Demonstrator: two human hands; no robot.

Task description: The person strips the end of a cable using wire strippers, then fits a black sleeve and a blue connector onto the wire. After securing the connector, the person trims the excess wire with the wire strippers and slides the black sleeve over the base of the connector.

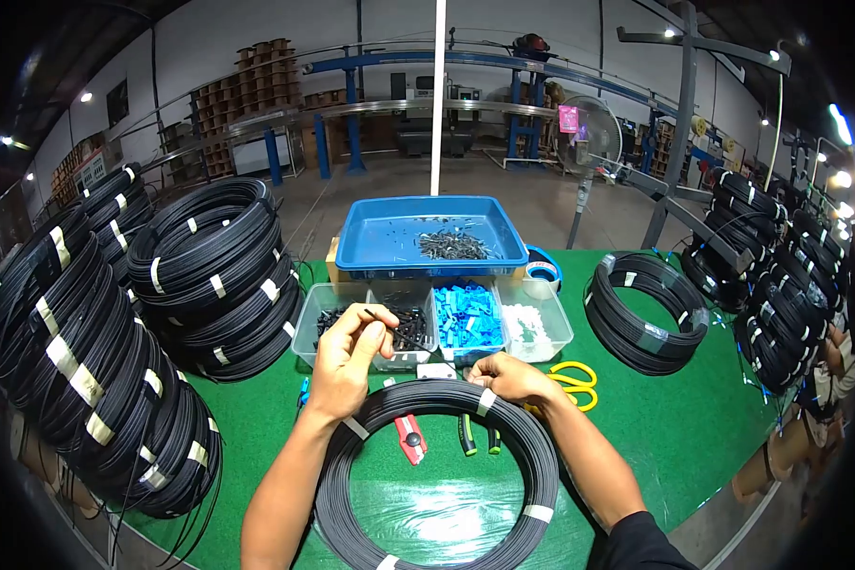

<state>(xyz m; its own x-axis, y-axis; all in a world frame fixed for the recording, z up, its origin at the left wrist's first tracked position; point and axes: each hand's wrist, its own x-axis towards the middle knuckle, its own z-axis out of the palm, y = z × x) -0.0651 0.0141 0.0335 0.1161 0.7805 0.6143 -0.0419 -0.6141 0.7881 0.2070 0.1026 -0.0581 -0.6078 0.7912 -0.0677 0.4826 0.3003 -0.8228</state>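
In the head view, the black cable coil [331, 494] is a thick ring of many fine strands, bound with white tape, on the green worktop [465, 475]. The left hand [347, 361] is above and just beyond the coil's far left side, its grip closed, thumb against fingers, on a short thin black piece [380, 316]. The right hand [508, 377] is at the coil's far right edge, fingers bent inward; whether its grip pinches anything cannot be told. A red-handled tool [410, 439] shows inside the ring.
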